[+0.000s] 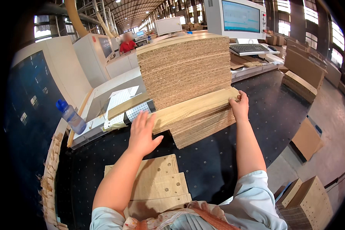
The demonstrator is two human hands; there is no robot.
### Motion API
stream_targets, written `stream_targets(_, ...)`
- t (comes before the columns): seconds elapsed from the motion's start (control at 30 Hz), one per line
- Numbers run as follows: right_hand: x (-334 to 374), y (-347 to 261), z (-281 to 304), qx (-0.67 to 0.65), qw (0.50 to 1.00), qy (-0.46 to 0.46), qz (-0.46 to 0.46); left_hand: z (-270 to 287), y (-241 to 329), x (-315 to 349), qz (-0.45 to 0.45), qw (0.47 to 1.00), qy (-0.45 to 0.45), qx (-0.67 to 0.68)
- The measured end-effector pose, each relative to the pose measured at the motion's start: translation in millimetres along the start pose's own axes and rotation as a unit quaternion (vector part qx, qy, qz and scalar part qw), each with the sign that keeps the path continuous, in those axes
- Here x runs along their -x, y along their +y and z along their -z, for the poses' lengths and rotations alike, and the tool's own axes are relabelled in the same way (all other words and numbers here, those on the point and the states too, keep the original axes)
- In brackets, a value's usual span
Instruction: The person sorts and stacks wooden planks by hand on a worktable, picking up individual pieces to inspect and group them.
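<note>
Hands on a long wooden board [195, 107], lying across the front of a tall stack of chipboard panels [186, 65] on a black table [257, 115]. Left hand [142, 132] flat, fingers spread, pressed on the left part of the board near a white perforated sheet [120, 100]. Right hand [239, 105] gripping the right end of the board, fingers curled over the far edge; fingertips hidden behind the board, so firmness of the grip not clear. Lower part of the stack partly covered by the board and the hands.

Nearer to the body, three drilled wooden panels [161, 184], overlapped and partly hidden under the left forearm. Blue-capped plastic bottle [71, 117] at the left edge of the table. Monitor [235, 17] cut off by the top rim, with keyboard [249, 48] below. Person in red [126, 44] far behind, blurred. More drilled panels [310, 201] at lower right, cut by the dark fisheye border.
</note>
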State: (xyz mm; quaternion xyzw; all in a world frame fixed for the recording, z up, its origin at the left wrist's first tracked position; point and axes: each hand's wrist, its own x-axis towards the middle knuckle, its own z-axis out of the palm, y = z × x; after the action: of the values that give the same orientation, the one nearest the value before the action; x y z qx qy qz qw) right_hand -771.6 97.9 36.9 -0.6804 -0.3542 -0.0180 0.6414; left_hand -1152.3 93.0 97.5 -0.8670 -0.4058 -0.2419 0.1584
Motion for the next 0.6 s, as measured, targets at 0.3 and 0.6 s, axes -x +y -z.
stream_targets(0.3,139.7,-3.6,-20.3,-0.537,0.773,-0.165,-0.296,-19.7,-24.0,-11.0,-0.109,0.987,-0.078,-0.088)
stream_targets(0.6,278.3,-151.4,-45.4,-0.407,0.791,-0.390,-0.240,41.9,-57.0,121.2,0.048,0.967,-0.039,0.249)
